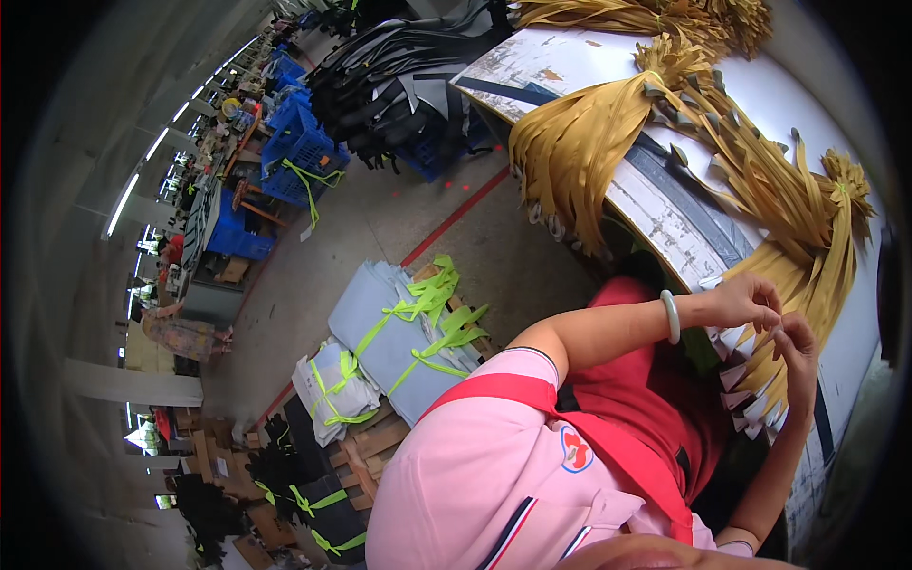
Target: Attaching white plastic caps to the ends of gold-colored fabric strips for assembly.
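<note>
My left hand (745,302), below a pale bangle (671,317), is closed in a pinch at the worktable's edge. Close beside it, my right hand (798,344) is pinched too, and the fingertips of both nearly meet. Whatever lies between the fingers is too small to make out. Just under the hands hangs a bundle of golden-brown fabric straps (771,372) with white ends. It is part of a longer bunch (841,214) gathered near the table's far side.
More golden straps (589,133) drape over the worn white worktable (655,204). Black straps (408,85) are heaped beyond it. Grey-blue fabric bundles (375,313) tied with lime-green strips sit on wooden pallets (366,456). Blue crates (290,147) line the aisle, and another person (180,332) is far left.
</note>
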Demonstrator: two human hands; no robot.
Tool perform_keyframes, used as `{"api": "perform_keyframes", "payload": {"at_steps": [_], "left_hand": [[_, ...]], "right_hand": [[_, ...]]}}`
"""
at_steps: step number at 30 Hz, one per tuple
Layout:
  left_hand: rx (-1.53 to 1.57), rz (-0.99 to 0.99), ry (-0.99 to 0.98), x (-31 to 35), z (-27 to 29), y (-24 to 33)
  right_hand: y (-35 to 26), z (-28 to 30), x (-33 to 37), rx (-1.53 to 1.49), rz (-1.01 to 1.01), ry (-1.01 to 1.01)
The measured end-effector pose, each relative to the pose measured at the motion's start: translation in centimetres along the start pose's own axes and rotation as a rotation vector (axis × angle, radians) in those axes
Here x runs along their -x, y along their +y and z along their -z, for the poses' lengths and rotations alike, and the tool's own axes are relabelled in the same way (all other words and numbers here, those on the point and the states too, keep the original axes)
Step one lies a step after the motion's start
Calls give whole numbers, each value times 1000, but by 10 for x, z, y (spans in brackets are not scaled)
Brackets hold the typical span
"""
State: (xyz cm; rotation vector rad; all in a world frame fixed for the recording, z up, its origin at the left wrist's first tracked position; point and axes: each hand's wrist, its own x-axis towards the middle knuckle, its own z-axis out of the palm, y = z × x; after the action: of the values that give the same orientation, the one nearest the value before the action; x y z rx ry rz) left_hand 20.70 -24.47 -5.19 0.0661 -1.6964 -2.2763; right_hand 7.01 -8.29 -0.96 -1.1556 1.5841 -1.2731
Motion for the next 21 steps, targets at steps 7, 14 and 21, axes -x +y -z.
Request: {"api": "perform_keyframes", "payload": {"at_steps": [7, 14, 21], "left_hand": [[184, -23, 25, -4, -3, -8], [192, 20, -3, -8, -1, -22], [45, 114, -127, -12, 6, -30]], "right_hand": [[26, 0, -5, -147, 28, 158], [28, 5, -1, -167, -19, 167], [20, 7, 8, -131, -109, 28]]}}
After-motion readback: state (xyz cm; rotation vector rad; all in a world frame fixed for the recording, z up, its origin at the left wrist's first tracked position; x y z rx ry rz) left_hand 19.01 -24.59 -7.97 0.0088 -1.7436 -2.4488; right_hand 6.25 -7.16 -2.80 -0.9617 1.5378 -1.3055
